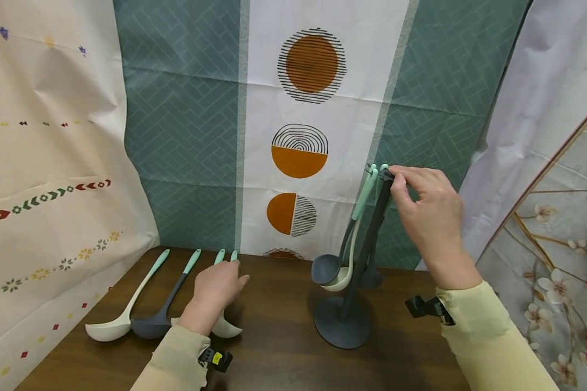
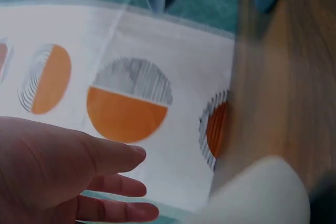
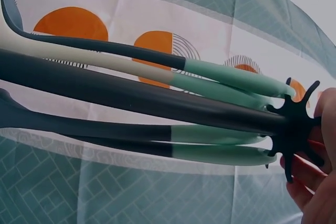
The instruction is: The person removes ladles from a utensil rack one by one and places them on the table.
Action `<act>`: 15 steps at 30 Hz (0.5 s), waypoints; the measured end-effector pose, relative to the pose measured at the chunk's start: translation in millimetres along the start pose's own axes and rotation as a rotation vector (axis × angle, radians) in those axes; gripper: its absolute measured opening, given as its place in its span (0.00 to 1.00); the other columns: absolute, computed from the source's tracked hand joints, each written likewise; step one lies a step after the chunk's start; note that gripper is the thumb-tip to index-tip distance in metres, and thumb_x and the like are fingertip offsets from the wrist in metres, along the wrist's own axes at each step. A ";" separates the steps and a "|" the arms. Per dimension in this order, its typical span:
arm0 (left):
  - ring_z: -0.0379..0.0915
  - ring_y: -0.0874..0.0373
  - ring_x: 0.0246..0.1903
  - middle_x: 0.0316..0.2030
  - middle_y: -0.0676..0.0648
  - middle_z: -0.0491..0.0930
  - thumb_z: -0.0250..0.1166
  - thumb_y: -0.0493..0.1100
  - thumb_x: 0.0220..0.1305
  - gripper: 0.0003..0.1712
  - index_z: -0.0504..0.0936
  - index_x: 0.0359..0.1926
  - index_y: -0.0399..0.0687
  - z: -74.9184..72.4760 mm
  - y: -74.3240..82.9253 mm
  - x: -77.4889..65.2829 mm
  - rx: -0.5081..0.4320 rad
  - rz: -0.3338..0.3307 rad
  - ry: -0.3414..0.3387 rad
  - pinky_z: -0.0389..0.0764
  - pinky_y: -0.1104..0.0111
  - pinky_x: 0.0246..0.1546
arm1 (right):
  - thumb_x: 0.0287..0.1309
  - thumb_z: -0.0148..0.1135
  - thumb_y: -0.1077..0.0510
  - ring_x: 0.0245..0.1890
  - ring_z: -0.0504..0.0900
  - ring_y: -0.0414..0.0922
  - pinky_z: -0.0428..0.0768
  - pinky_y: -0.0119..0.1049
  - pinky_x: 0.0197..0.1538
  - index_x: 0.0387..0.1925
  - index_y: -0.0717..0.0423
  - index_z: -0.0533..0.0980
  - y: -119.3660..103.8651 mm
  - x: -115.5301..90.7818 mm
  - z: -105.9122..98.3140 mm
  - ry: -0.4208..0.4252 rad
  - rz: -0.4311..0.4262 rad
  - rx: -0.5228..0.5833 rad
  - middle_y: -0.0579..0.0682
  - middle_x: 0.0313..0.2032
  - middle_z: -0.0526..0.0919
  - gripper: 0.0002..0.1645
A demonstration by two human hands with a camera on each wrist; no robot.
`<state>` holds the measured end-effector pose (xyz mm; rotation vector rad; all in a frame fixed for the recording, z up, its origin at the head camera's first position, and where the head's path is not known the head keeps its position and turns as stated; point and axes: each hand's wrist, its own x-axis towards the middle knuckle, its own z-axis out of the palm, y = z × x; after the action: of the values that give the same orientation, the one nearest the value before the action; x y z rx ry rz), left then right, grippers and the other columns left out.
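My right hand (image 1: 430, 203) pinches the top of a dark utensil stand (image 3: 291, 129) by its ring of hooks. From those hooks, by mint-green handles, hang a dark grey ladle (image 1: 326, 270), a cream ladle (image 1: 341, 281) and dark utensils behind the pole. On the left, my left hand (image 1: 219, 290) is over two mint-handled utensils lying on the table, covering much of them. One of these shows a cream ladle bowl (image 1: 226, 328). In the left wrist view the thumb and fingers (image 2: 113, 186) stretch out with nothing between them.
Left of that hand, a cream ladle (image 1: 110, 329) and a dark grey ladle (image 1: 151, 327) lie side by side on the brown table (image 1: 279, 331). The stand's round base (image 1: 342, 331) rests on the tabletop. Patterned cloth (image 1: 186, 136) hangs behind and at both sides.
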<state>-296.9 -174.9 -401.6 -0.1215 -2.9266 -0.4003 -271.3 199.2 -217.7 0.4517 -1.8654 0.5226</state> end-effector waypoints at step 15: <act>0.88 0.44 0.47 0.53 0.44 0.90 0.74 0.51 0.76 0.20 0.88 0.60 0.44 -18.1 60.6 -11.1 -0.123 0.166 0.149 0.87 0.50 0.45 | 0.81 0.55 0.56 0.56 0.87 0.57 0.80 0.57 0.48 0.57 0.51 0.91 1.9 -1.3 1.9 -0.004 0.029 0.038 0.51 0.53 0.92 0.20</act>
<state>-276.6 -122.3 -370.9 -0.3336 -2.7197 -0.5378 -273.4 199.8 -219.7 0.4526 -1.8709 0.5779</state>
